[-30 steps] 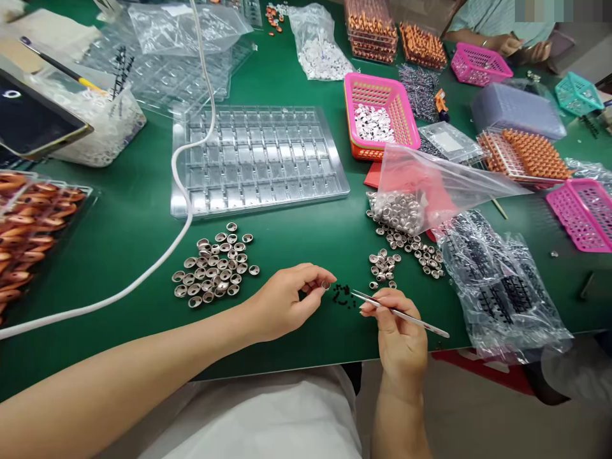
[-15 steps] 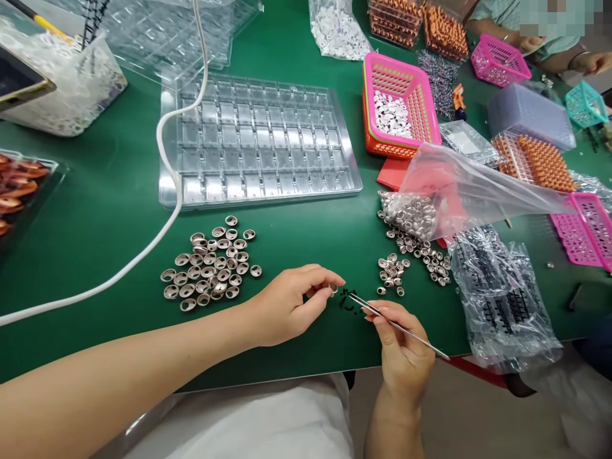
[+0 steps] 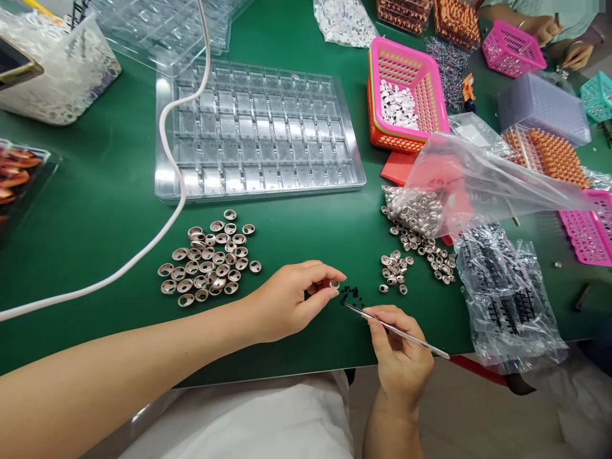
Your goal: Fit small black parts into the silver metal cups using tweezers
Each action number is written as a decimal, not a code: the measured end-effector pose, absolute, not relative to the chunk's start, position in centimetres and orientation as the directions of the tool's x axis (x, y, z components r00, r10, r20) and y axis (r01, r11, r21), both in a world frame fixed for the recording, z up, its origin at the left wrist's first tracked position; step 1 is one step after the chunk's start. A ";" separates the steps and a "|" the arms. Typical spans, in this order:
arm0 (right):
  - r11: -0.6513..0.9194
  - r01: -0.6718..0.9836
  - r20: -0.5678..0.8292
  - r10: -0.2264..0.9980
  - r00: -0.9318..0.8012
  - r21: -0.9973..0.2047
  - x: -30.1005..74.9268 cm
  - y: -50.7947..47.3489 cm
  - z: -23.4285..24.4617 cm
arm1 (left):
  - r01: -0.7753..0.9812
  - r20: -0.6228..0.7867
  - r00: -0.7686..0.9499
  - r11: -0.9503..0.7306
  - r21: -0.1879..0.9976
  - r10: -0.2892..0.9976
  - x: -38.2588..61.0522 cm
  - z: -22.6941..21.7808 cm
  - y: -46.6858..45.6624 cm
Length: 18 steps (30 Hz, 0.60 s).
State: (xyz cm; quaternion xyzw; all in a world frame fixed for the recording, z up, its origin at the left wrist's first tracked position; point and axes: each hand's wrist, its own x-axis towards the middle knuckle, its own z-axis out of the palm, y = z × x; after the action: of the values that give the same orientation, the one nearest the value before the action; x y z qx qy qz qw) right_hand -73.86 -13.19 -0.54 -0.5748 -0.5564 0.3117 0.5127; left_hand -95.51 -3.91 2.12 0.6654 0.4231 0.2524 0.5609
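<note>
Between the thumb and fingers of my left hand [image 3: 291, 299] is a small silvery oval metal cap [image 3: 334, 285]. My right hand [image 3: 404, 350] is closed on metal tweezers [image 3: 396, 330], whose tips point left at a small scatter of tiny black parts [image 3: 352, 293] on the green table. Whether the tips pinch a black part is too small to tell. A cluster of larger metal caps [image 3: 208, 264] lies left of my left hand. Smaller metal caps [image 3: 396, 268] lie beyond my right hand, near an open clear bag of metal caps [image 3: 415, 210].
A clear compartment tray [image 3: 258, 131] lies at the back, crossed on its left by a white cable [image 3: 138, 255]. Stacked pink baskets [image 3: 433, 95] hold white pieces. Plastic bags of black parts [image 3: 507, 293] lie on the right. Another person's hands [image 3: 576, 56] show at the far right.
The tweezer tips have shifted slightly left and down, to the near edge of the black parts. My left hand still holds the cap, and the view has shifted a little.
</note>
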 end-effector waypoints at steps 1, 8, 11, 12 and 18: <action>0.163 0.329 0.229 0.958 0.173 -0.930 -73.8 -13.2 -0.5 | 0.283 -0.133 0.518 -0.023 0.959 0.845 -95.5 2.1 -3.9; 0.267 0.400 0.318 0.946 0.065 -0.877 -73.2 -12.9 -0.4 | 0.286 -0.128 0.521 -0.031 0.958 0.844 -95.4 2.1 -3.9; 0.275 0.429 0.329 0.943 0.055 -0.860 -73.2 -12.9 -0.5 | 0.288 -0.138 0.517 -0.020 0.958 0.845 -95.5 2.2 -3.9; 0.276 0.440 0.331 0.942 0.051 -0.855 -73.2 -12.9 -0.5 | 0.288 -0.142 0.515 -0.014 0.958 0.845 -95.5 2.2 -4.0; 0.295 0.473 0.335 0.942 0.002 -0.830 -73.4 -13.0 -0.4 | 0.284 -0.167 0.503 0.021 0.959 0.848 -95.4 2.1 -4.1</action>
State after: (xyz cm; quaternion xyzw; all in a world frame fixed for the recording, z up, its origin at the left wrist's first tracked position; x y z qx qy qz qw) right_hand -73.37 -12.97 -0.44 -0.5367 -0.6592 0.2542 0.4613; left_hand -95.41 -4.12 2.09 0.6544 0.4324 0.2480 0.5686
